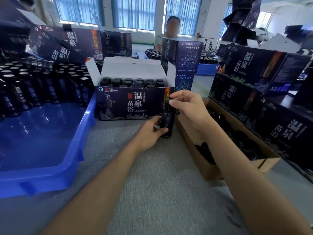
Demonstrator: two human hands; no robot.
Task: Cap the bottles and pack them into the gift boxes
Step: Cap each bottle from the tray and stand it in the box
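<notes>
Left hand (pixel 149 133) grips bottle (pixel 166 121) upright; right hand (pixel 188 107) fingertips pinch its cap (pixel 167 103)

The open gift box (pixel 133 102) is showing "温泉苗浴" and "PICC". The stacked boxes (pixel 264 72) are bearing "温泉苗浴" too.

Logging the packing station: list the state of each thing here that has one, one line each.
Bottle: upright, gripped by left hand.
Cap: on bottle neck, pinched by right hand.
Gift box: flaps open, holding capped bottles.
Blue bin: partly filled with upright bottles.
Cardboard box: open, holding loose caps.
</notes>
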